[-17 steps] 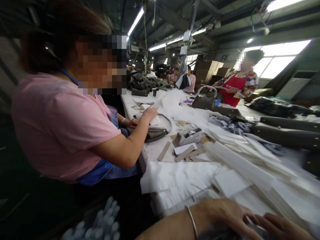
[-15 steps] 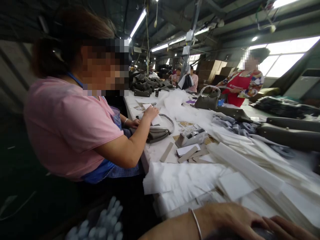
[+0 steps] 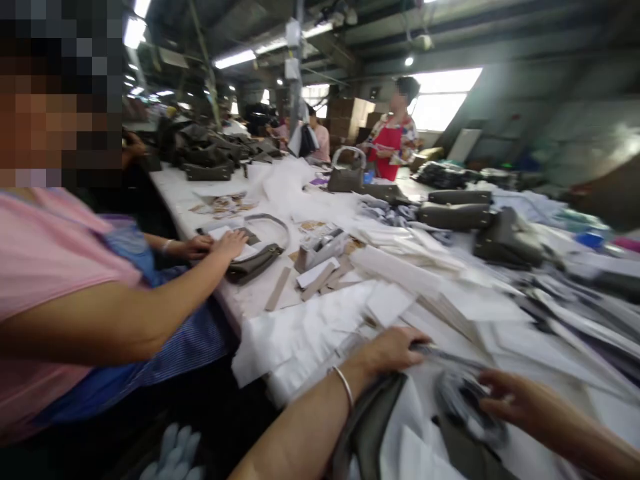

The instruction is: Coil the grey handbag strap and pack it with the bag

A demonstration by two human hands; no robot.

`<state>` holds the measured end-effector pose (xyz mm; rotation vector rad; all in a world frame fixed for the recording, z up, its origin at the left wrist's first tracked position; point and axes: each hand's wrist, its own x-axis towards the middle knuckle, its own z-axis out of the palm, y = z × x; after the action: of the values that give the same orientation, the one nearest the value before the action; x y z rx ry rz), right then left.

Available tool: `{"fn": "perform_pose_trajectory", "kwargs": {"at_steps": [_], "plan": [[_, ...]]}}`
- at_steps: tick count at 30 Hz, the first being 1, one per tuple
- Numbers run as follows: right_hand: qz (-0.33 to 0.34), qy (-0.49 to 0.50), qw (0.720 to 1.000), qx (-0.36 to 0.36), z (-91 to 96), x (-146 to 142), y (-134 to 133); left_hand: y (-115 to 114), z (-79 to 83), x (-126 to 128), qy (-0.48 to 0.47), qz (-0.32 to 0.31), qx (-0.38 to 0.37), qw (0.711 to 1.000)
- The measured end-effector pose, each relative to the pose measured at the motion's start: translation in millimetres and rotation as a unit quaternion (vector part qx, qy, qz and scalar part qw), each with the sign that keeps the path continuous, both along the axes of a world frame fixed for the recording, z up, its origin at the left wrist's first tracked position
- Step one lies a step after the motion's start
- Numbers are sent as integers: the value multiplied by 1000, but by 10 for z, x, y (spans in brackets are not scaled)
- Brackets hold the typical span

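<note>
Head view — left hand [image 3: 394, 349] tight on grey strip [image 3: 453, 358], right hand [image 3: 516, 395] apart — grip unclear.

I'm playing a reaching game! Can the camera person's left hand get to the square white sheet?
Probably yes: the white sheet lies just beyond the left hand with nothing tall between, though those fingers seem to be pinching a dark strip.

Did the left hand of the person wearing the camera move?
Yes, the left hand has moved forward, closer to the wrinkled white sheets than before.
</note>
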<state>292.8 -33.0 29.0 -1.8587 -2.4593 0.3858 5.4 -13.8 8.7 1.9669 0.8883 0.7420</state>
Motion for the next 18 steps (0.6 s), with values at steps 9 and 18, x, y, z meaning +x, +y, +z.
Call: {"fn": "perform_pose_trajectory", "kwargs": {"at_steps": [9,18], "plan": [[-11,-51,999,5,389,-667,-188,65,27,9,-40,0,-1,999],[-2,-110,986,128,293,-714,-144,41,73,-19,-24,1,-4,1000]]}}
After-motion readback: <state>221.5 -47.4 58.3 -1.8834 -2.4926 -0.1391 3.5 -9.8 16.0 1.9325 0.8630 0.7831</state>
